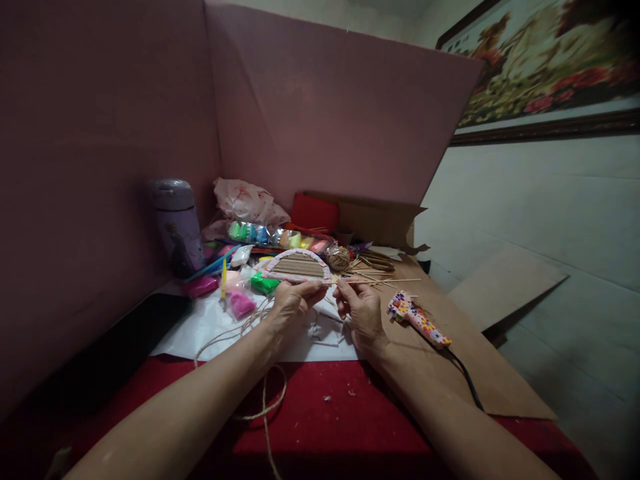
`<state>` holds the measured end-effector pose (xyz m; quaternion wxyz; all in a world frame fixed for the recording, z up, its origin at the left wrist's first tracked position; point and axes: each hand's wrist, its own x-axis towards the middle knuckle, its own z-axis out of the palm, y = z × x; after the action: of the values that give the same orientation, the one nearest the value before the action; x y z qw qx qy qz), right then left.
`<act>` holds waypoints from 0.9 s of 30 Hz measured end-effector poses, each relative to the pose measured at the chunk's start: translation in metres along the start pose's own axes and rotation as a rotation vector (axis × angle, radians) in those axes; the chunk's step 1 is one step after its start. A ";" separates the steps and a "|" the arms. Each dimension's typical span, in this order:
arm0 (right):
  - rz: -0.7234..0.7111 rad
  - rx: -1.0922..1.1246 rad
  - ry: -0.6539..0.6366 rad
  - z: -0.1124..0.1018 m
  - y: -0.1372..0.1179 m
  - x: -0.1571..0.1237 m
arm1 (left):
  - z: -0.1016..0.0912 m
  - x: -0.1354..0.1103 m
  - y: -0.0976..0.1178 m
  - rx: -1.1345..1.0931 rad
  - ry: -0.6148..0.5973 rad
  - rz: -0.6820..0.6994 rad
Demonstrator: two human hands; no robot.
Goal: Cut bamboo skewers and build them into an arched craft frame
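My left hand [295, 301] is closed on the lower edge of a half-round cardboard piece [300, 268], which has a pale patterned rim and bare brown corrugated strips in the middle. My right hand [364, 315] pinches a thin bamboo skewer [387, 281] just right of that piece. The skewer points rightward, and its left end runs in by the fingers, where I cannot make out whether it touches the cardboard. Loose jute twine [265, 410] trails beneath my left forearm. A flower-patterned hot glue gun [420, 321] lies right of my right hand.
A purple bottle [176, 230] stands at the left. Packets of coloured clay [250, 233] lie behind the hands. A twine ball [338, 258], scissors [379, 261] and several loose skewers sit at the back right. A brown cardboard sheet [480, 370] covers the right of the red cloth [320, 427].
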<state>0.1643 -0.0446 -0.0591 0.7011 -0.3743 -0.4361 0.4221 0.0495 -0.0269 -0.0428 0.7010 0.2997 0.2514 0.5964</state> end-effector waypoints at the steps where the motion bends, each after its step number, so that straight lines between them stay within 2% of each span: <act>1: -0.001 -0.002 -0.004 0.000 0.000 0.000 | 0.000 -0.001 0.000 0.002 -0.005 -0.001; 7: 0.002 -0.008 -0.008 0.000 0.001 0.000 | 0.002 -0.003 0.002 -0.020 -0.037 -0.020; 12: 0.017 -0.018 -0.006 0.001 -0.001 -0.001 | -0.003 -0.001 0.001 -0.064 -0.028 -0.108; 27: -0.003 -0.055 -0.016 0.002 -0.003 -0.002 | -0.006 -0.002 0.002 -0.063 -0.023 -0.079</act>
<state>0.1629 -0.0476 -0.0565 0.6877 -0.3892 -0.4538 0.4119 0.0434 -0.0282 -0.0459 0.7358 0.2739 0.2361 0.5725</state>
